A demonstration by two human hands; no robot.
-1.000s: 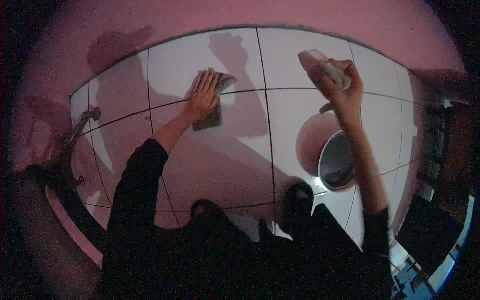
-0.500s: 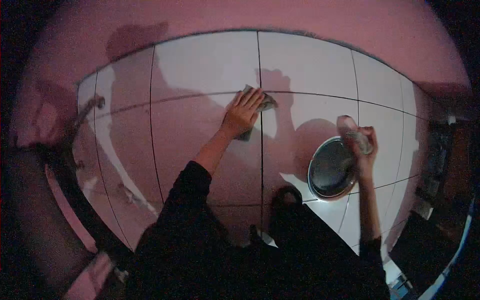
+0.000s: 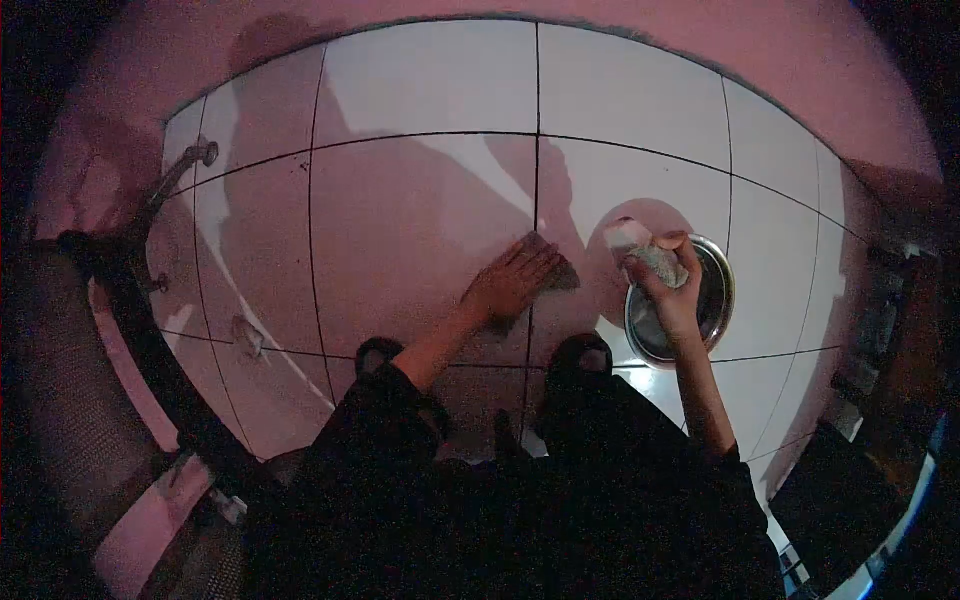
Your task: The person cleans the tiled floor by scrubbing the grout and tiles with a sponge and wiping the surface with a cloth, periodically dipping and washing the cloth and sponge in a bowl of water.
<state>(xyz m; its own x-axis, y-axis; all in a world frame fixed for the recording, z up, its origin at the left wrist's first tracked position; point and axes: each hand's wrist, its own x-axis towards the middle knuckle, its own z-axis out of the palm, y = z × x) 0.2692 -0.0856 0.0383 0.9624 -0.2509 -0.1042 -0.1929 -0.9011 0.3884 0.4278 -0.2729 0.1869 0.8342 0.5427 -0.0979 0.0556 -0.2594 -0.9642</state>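
Note:
My left hand lies with its fingers stretched over a dark grey cloth, pressing it on the tiled floor. Parts of the cloth show past the fingertips and below the palm. Up in the air, my right hand is closed round a pale object, pinkish-white at one end and grey-green and mottled at the other; its kind I cannot make out. Behind that hand stands a round metal bowl with a shiny rim, partly hidden by the hand and wrist.
My feet in dark slippers are close to the work area. A pink wall borders the tiles at the far side. Chair or table legs stand at the left, with dark furniture at the right. Shadows fall across the floor.
My left hand has drawn the cloth back over the tiles toward my feet. The right hand with the pale object has shifted left across the bowl. The view has tilted down slightly.

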